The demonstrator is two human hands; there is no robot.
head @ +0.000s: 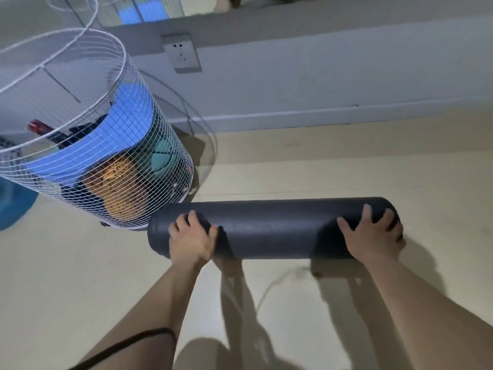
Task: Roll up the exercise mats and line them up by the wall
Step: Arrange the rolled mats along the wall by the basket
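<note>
Left hand (190, 240) and right hand (373, 236) clamp curled fingers on the rolled mat (274, 228). Setting it by the wall (320, 84) seems left.

Home workout rm: wire basket (88, 145) w/ balls by wall (320, 84), wall outlet (182, 53), beige floor (66, 276).

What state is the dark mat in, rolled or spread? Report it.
Rolled up. The mat is a cylinder, gripped near each end by the left hand and right hand.
</note>
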